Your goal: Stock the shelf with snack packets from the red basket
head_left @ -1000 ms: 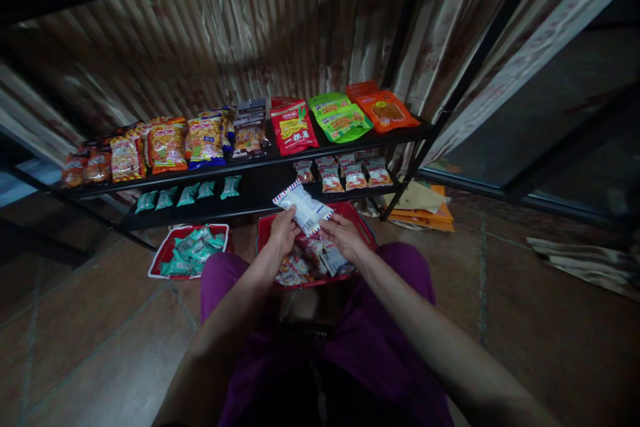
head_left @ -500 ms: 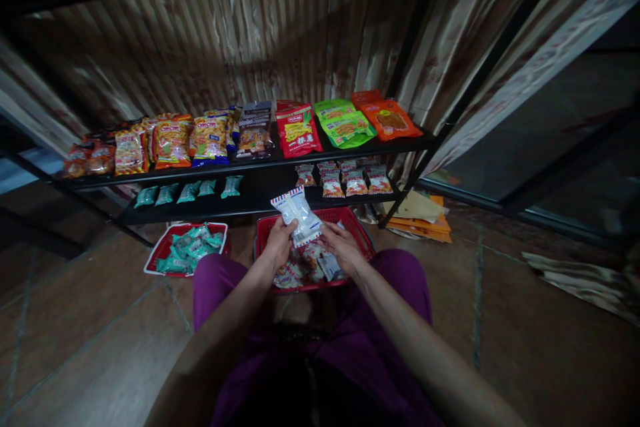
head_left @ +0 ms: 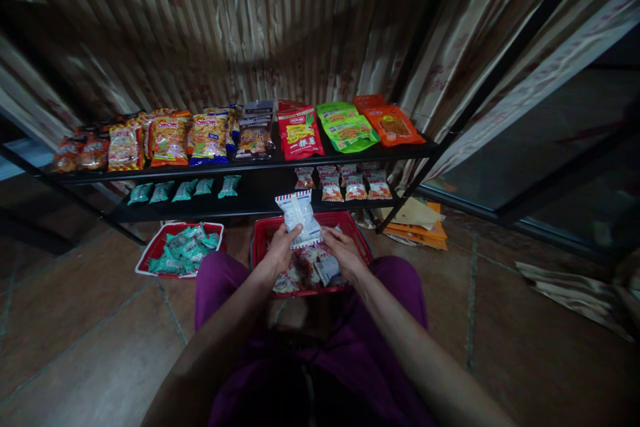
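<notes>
A small white snack packet (head_left: 299,213) with red-and-blue striped ends is held up between my hands, its printed back towards me. My left hand (head_left: 283,248) is closed on its lower left side, thumb on top. The fingers of my right hand (head_left: 343,251) pinch its lower right corner. Below the hands stands a red basket (head_left: 356,221) with several more packets (head_left: 327,269) inside. Similar packets (head_left: 332,188) are set out in rows on the right of the lower black shelf (head_left: 265,195).
Teal packets (head_left: 186,247) fill a red basket with a white rim (head_left: 141,261) at left. Several teal packets (head_left: 161,191) lie on the lower shelf. Larger snack bags (head_left: 303,132) line the upper shelf. Orange and tan packaging (head_left: 417,223) lies by the right shelf leg.
The packet has turned a little more upright in my hands. Both hands keep their hold, and the whole view has shifted slightly.
</notes>
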Motion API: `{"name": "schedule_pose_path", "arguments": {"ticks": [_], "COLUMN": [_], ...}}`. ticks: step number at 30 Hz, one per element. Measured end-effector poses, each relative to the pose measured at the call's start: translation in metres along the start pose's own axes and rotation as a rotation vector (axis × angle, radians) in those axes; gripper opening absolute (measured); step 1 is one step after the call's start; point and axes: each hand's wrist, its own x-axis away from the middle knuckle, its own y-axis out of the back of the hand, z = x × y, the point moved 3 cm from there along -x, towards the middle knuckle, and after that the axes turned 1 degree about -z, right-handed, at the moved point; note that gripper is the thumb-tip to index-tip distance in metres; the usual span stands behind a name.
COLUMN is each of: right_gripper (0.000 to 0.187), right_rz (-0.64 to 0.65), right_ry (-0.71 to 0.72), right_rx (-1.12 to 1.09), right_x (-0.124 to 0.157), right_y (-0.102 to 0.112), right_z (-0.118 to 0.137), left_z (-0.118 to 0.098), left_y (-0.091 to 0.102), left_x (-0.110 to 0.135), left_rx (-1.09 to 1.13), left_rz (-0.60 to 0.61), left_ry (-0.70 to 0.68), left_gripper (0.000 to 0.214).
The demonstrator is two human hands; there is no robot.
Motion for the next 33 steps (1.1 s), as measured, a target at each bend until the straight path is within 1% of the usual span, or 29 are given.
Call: {"name": "schedule_pose_path", "arguments": {"ticks": [3, 7, 10, 13, 16, 19, 21, 23, 26, 28, 33], "right_gripper": [0.047, 0.047, 0.042, 0.033, 0.026, 0.02, 0.017, 0.013, 0.009, 0.01, 0.01], "right_rz": [0.018, 0.041, 0.048, 0.044, 0.032, -0.069, -0.135, -0.163, -0.18, -0.187, -0.168], "right_ry": [0.045, 0.098, 0.102, 0.097, 0.109, 0.11, 0.11, 0.094, 0.072, 0.076, 0.086], "right_rx": [0.023, -0.033, -0.062, -0.064, -0.069, -0.084, -0.092, -0.098, -0.114, -0.102, -0.046], "right_x": [-0.012, -0.03, -0.038, -0.04, -0.039, -0.038, -0.039, -0.04, -0.043, -0.045, -0.051], "right_y": [0.002, -0.003, -0.009, -0.013, -0.016, -0.016, -0.017, -0.018, -0.021, -0.021, -0.021], "right_z": [0.015, 0.037, 0.049, 0.056, 0.06, 0.062, 0.064, 0.066, 0.069, 0.07, 0.072], "left_z": [-0.002, -0.004, -0.006, -0.01, -0.014, -0.011, -0.003, 0.008, 0.021, 0.025, 0.025], "left_y": [0.0, -0.003, -0.006, -0.007, -0.004, 0.003, 0.006, 0.006, 0.001, -0.003, -0.008], "left_x": [-0.006, -0.008, -0.005, -0.003, -0.004, -0.007, -0.008, -0.007, -0.001, 0.001, 0.003], "left_rx": [-0.027, -0.082, -0.119, -0.141, -0.121, -0.03, 0.069, 0.145, 0.158, 0.126, 0.089], "left_rz": [0.043, 0.139, 0.187, 0.191, 0.157, 0.061, 0.006, 0.003, 0.036, 0.02, -0.06], "left_ry": [0.003, 0.003, 0.001, -0.006, 0.004, 0.043, 0.079, 0.142, 0.222, 0.22, 0.173], "left_gripper": [0.039, 0.041, 0.044, 0.043, 0.04, 0.033, 0.027, 0.021, 0.014, 0.012, 0.01]}}
